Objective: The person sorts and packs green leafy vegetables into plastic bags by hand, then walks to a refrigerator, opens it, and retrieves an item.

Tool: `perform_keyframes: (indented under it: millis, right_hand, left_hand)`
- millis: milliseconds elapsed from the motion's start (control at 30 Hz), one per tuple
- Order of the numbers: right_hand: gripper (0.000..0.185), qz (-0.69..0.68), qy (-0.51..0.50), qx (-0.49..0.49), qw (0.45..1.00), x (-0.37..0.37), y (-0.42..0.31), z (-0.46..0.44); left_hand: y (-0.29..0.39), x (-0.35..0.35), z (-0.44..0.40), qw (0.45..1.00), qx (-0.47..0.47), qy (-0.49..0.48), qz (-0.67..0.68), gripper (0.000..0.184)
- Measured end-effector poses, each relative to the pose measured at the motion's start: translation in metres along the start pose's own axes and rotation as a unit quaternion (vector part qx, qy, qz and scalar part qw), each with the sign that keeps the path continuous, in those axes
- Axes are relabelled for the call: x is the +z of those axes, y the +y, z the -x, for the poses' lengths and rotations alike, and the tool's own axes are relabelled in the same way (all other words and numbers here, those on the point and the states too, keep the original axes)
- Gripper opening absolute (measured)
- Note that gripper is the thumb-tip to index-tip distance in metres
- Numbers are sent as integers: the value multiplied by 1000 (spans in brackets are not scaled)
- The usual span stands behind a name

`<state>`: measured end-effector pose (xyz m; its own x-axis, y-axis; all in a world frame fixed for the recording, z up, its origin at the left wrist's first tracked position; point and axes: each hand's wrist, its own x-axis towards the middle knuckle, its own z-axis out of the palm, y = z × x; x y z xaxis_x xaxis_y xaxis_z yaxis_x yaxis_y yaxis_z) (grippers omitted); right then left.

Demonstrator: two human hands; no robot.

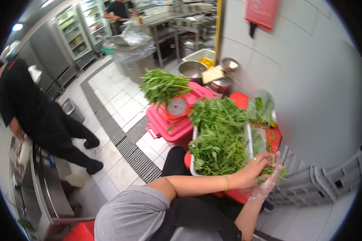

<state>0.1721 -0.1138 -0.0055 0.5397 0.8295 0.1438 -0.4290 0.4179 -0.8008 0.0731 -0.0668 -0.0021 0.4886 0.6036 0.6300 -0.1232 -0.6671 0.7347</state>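
A white basket [249, 140] heaped with leafy greens [221, 132] stands in front of me on a red surface [274, 140]. At its right edge my left hand [253, 168], bare with a ring, reaches across to my right hand [267, 178], which wears a clear plastic glove. A few green stems lie between the two hands, with the gloved fingers wrapped round them. The left fingers are bent against the gloved hand; whether they grip anything is hidden. Bagged greens [260, 106] lie beyond the basket.
An orange scale [177, 107] bearing greens [163, 85] sits on a pink lidded bin [169, 130]. Grey crates [330, 180] stand at right. A person in black [32, 100] is at left, another person [120, 14] behind a lined bin [136, 60]. Metal pots [192, 69] stand near the wall.
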Motion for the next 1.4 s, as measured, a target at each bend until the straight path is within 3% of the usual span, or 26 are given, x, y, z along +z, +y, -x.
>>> perform_keyframes:
  millis: [67, 100, 167, 267, 300, 367, 400, 467, 500, 567, 600, 667, 700, 733, 833, 967, 1033, 1100, 1167, 1200, 1300, 1333, 1400]
  right_hand:
    - [56, 15, -43, -40, 998, 12, 7, -8]
    - [55, 45, -68, -57, 995, 30, 0, -3]
    - [56, -18, -123, -37, 992, 46, 7, -3]
    - [43, 63, -188, -49, 979, 62, 17, -6]
    - [43, 59, -192, -45, 979, 66, 15, -5]
    - [24, 234, -178, -101, 950, 71, 14, -5]
    - [22, 184, -181, -95, 961, 77, 14, -2]
    - [24, 206, -199, -68, 956, 79, 12, 3]
    - [25, 210, -200, -48, 956, 80, 13, 6]
    - [25, 204, -198, -52, 957, 78, 17, 9]
    - [25, 198, -198, -57, 958, 77, 20, 9]
    - [26, 172, -191, -77, 963, 66, 35, 1]
    - [27, 146, -183, -97, 967, 67, 37, -1]
    - [28, 164, -164, -76, 970, 67, 35, 1]
    - [31, 142, -186, -67, 970, 79, 33, 3]
    - [30, 43, -174, -26, 983, 84, 34, 6]
    - [33, -35, -203, -2, 978, 85, 35, 7]
    - [34, -26, -188, -4, 982, 86, 32, 7]
    - [35, -4, -158, -8, 987, 88, 27, 8]
    - [35, 7, -144, -9, 990, 89, 25, 8]
    - [36, 46, -137, -18, 989, 84, 24, 9]
    - [37, 74, -144, -28, 986, 79, 24, 10]
    - [37, 87, -157, -45, 983, 74, 29, 11]
  left_hand:
    - [14, -22, -5, 975, -169, -79, 123, 60]
    - [17, -33, -7, 989, -118, -61, 68, 61]
    - [7, -54, -12, 985, -100, -137, -15, 56]
    - [15, -88, -13, 954, -182, -214, -100, 34]
    - [15, -96, -8, 966, -153, -182, -103, 29]
    - [14, -112, -2, 964, -182, -185, -58, 32]
    - [7, -119, 1, 965, -156, -207, -45, 36]
    - [0, -131, 14, 959, -155, -223, 86, 38]
    - [-3, -131, 20, 967, -118, -199, 104, 42]
    - [-4, -129, 36, 969, -180, -164, 38, 56]
    - [18, -129, 36, 971, -220, -95, 24, 68]
    - [37, -130, 38, 972, -174, -83, -136, 69]
    - [42, -126, 38, 980, -92, -51, -169, 58]
    - [38, -126, 39, 980, -94, -50, -171, 58]
    - [31, -129, 42, 980, -150, -108, -77, 35]
    - [28, -126, 45, 986, -142, -87, -25, 37]
    - [35, -120, 43, 997, -48, 17, -59, 34]
    - [32, -110, 46, 998, -45, 38, -36, 35]
    - [30, -100, 51, 973, -195, 60, 110, 37]
    - [34, -93, 49, 966, -172, 125, 149, 43]
    - [40, -97, 43, 982, -155, 61, 86, 44]
    - [21, -95, 50, 992, -122, -15, 23, 43]
    - [18, -98, 52, 988, -143, -53, 17, 41]
